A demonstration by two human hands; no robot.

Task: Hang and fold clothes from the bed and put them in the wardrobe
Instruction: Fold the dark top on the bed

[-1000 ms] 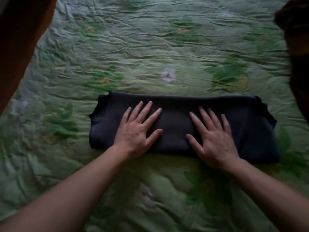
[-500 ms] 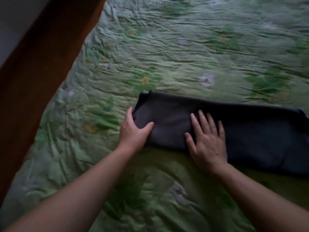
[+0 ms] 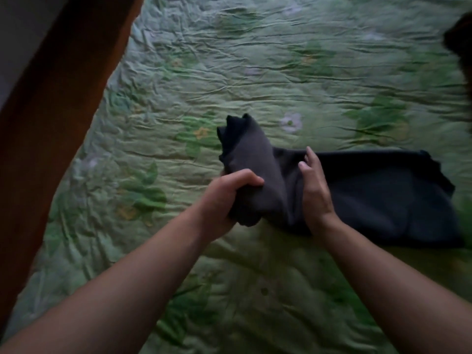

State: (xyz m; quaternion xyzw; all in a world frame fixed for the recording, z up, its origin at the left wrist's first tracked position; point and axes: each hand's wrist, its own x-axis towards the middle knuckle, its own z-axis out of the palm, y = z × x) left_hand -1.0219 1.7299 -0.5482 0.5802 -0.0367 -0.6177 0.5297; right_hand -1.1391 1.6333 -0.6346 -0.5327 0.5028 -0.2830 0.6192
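Observation:
A dark folded garment (image 3: 378,198) lies as a long band on the green flowered bedspread (image 3: 255,72). My left hand (image 3: 224,198) is shut on the garment's left end, which stands lifted off the bed with its corners pointing up. My right hand (image 3: 315,190) rests edge-on against the garment's middle, fingers straight and together, at the crease where the lifted part bends. The right half of the garment stays flat on the bed.
A brown wooden bed frame board (image 3: 58,111) runs diagonally along the left side. Another dark piece of clothing (image 3: 459,47) shows at the right edge. Wrinkled bedspread extends all around the garment.
My left hand slid to the garment's left end, gripped it and lifted it up. My right hand turned from flat on the cloth to edge-on at the middle. The view shifted left.

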